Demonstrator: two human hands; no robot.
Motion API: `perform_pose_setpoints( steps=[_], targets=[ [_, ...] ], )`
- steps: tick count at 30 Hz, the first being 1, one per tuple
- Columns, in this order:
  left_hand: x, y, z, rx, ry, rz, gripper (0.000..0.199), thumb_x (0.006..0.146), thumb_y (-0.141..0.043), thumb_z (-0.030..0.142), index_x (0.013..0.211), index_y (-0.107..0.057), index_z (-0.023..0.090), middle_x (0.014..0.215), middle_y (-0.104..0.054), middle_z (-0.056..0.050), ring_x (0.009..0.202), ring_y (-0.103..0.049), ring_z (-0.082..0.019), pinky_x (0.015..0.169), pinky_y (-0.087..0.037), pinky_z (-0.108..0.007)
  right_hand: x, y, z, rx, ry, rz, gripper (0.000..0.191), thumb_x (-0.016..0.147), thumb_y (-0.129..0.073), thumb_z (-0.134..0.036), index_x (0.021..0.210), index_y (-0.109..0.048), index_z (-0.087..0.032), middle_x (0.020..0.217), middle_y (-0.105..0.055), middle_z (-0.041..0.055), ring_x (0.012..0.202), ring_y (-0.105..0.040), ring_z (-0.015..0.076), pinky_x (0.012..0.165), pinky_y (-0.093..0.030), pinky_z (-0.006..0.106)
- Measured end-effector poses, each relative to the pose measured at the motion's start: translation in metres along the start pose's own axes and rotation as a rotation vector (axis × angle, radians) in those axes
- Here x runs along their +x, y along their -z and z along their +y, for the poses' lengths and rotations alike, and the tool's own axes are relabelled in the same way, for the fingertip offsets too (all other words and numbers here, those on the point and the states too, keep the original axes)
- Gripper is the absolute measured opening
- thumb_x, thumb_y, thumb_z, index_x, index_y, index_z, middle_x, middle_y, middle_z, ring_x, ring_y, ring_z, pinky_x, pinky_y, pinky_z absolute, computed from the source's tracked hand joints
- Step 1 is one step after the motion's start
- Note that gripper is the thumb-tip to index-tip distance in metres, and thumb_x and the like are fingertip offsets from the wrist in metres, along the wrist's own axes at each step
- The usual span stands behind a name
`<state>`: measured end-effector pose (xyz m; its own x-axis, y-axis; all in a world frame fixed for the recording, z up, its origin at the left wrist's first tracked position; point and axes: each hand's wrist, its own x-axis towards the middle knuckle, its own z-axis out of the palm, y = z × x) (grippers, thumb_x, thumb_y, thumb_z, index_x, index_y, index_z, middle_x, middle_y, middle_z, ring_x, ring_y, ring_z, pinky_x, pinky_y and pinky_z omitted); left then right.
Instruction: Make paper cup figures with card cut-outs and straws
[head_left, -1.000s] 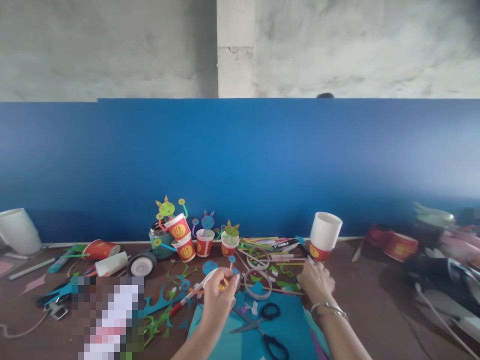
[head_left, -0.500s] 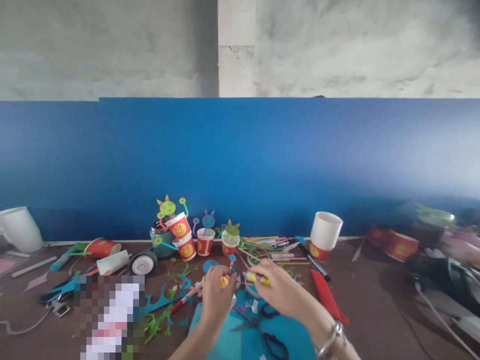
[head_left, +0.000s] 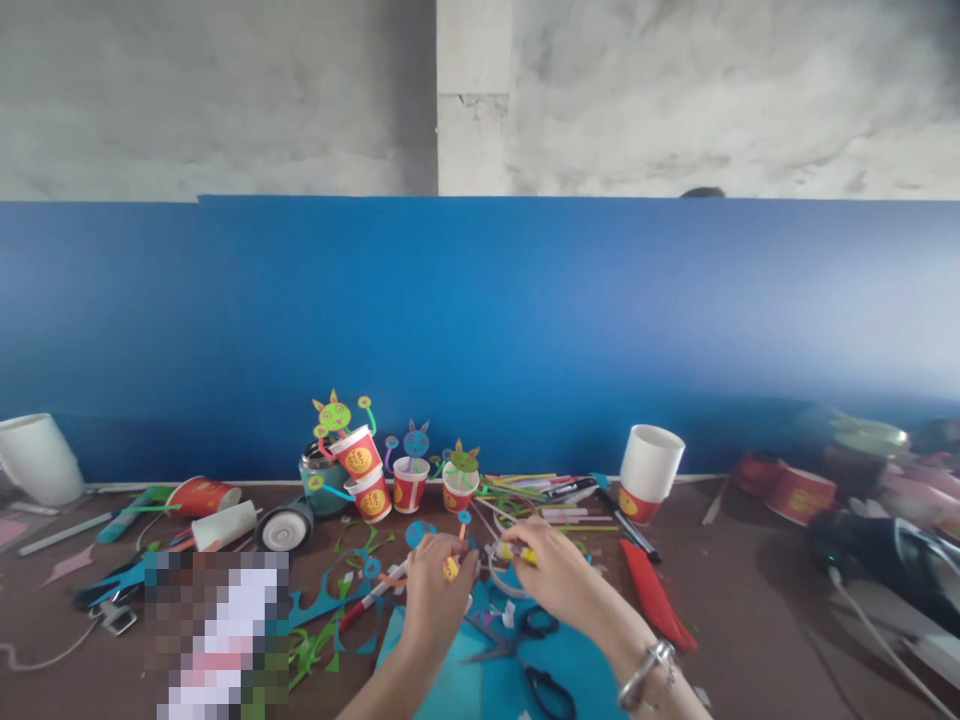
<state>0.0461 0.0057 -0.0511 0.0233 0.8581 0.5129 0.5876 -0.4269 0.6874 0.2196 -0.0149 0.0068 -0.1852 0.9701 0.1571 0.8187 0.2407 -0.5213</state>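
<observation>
My left hand (head_left: 437, 585) is closed round a small red paper cup (head_left: 451, 568), mostly hidden by the fingers; a strip with a blue disc (head_left: 465, 517) rises beside it. My right hand (head_left: 551, 570) grips a yellow glue tube (head_left: 516, 552), its tip pointing left at the cup. Below the hands, open scissors (head_left: 517, 650) with dark handles lie on blue paper (head_left: 592, 665). Behind stand red cups bearing paper animal figures: a stacked pair with a green figure (head_left: 334, 415), one with a blue figure (head_left: 417, 440), one with a green figure (head_left: 465, 457).
Pens and strips (head_left: 555, 487) lie behind my right hand. A tall white cup stack (head_left: 651, 465) and a red pouch (head_left: 654, 595) are on the right. Cut-paper scraps (head_left: 319, 640), a jar lid (head_left: 285, 530) and tipped cups (head_left: 204, 496) sit left. A blue partition (head_left: 525, 330) stands behind.
The glue tube has tilted slightly and my right hand and wrist have shifted a little left. A dark rounded shape shows more above the partition, farther right.
</observation>
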Motion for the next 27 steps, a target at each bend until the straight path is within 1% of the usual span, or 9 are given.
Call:
perform_pose_setpoints(
  steps=[3,5,11,15,18,20,22,24,27],
  targets=[
    [0.000,-0.002,0.000,0.001,-0.010,-0.012,0.014,0.076,-0.057,0.018,0.063,-0.058,0.019,0.071,-0.068,-0.001,0.075,-0.059,-0.020,0.071,-0.036,-0.031,-0.003,-0.003,-0.009,0.058,0.061,-0.006,0.030,0.077,-0.048,-0.013,0.103,-0.063,-0.020,0.104,-0.066,0.0073,0.103,-0.059,0.0199,0.088,-0.040,0.026],
    [-0.001,-0.003,0.000,-0.008,-0.022,-0.013,0.014,0.076,-0.057,0.018,0.061,-0.056,0.018,0.068,-0.066,-0.001,0.073,-0.058,-0.020,0.070,-0.037,-0.031,-0.001,-0.004,-0.008,-0.004,0.025,-0.002,0.031,0.076,-0.048,-0.012,0.102,-0.063,-0.019,0.105,-0.066,0.0078,0.102,-0.060,0.0200,0.087,-0.040,0.026],
    [-0.003,0.001,0.004,-0.032,-0.052,-0.008,0.014,0.078,-0.055,0.023,0.065,-0.057,0.018,0.069,-0.064,-0.002,0.072,-0.059,-0.019,0.069,-0.039,-0.030,0.012,-0.001,0.032,-0.331,-0.350,-0.006,0.034,0.078,-0.043,-0.006,0.101,-0.066,-0.015,0.110,-0.065,0.0160,0.099,-0.063,0.0283,0.080,-0.044,0.036],
    [-0.005,0.001,0.008,0.009,-0.086,-0.017,0.011,0.077,-0.056,0.020,0.066,-0.059,0.019,0.072,-0.066,-0.002,0.075,-0.059,-0.020,0.072,-0.039,-0.031,0.016,0.000,0.043,-0.353,-0.423,0.053,0.035,0.079,-0.044,-0.006,0.106,-0.065,-0.011,0.114,-0.062,0.0235,0.109,-0.056,0.0373,0.087,-0.039,0.050],
    [-0.004,-0.001,0.007,0.013,-0.088,-0.027,0.011,0.074,-0.057,0.016,0.064,-0.058,0.019,0.070,-0.066,-0.001,0.074,-0.059,-0.020,0.070,-0.038,-0.031,0.018,-0.006,0.033,-0.221,-0.296,0.040,0.031,0.081,-0.047,-0.014,0.104,-0.067,-0.018,0.113,-0.066,0.0127,0.109,-0.057,0.0275,0.090,-0.041,0.038],
    [-0.003,-0.002,0.006,0.007,-0.080,-0.022,0.012,0.071,-0.056,0.012,0.062,-0.058,0.019,0.069,-0.066,-0.001,0.073,-0.059,-0.020,0.069,-0.038,-0.031,0.019,-0.014,0.023,0.067,-0.118,-0.045,0.027,0.081,-0.050,-0.020,0.100,-0.068,-0.020,0.103,-0.070,0.0068,0.098,-0.062,0.0215,0.083,-0.045,0.029],
    [-0.003,-0.003,0.005,0.004,-0.078,-0.021,0.013,0.069,-0.055,0.009,0.062,-0.058,0.019,0.069,-0.066,-0.001,0.073,-0.059,-0.020,0.069,-0.039,-0.031,0.019,-0.023,0.013,0.354,0.010,-0.105,0.023,0.076,-0.055,-0.024,0.094,-0.069,-0.017,0.091,-0.072,0.0052,0.086,-0.064,0.0206,0.074,-0.047,0.027],
    [-0.003,-0.003,0.005,-0.002,-0.081,-0.035,0.014,0.069,-0.054,0.008,0.063,-0.059,0.019,0.070,-0.066,-0.002,0.073,-0.059,-0.020,0.069,-0.039,-0.031,0.018,-0.030,0.007,0.454,0.029,-0.061,0.017,0.071,-0.059,-0.023,0.083,-0.069,-0.016,0.081,-0.070,0.0037,0.079,-0.063,0.0202,0.069,-0.046,0.026],
    [-0.004,-0.002,0.007,-0.001,-0.091,-0.055,0.012,0.072,-0.054,0.010,0.066,-0.059,0.019,0.072,-0.066,-0.002,0.075,-0.059,-0.020,0.070,-0.040,-0.031,0.019,-0.032,0.003,0.417,0.023,0.068,0.009,0.068,-0.058,-0.018,0.069,-0.066,-0.016,0.071,-0.067,0.0017,0.073,-0.060,0.0183,0.068,-0.044,0.026]
  ],
)
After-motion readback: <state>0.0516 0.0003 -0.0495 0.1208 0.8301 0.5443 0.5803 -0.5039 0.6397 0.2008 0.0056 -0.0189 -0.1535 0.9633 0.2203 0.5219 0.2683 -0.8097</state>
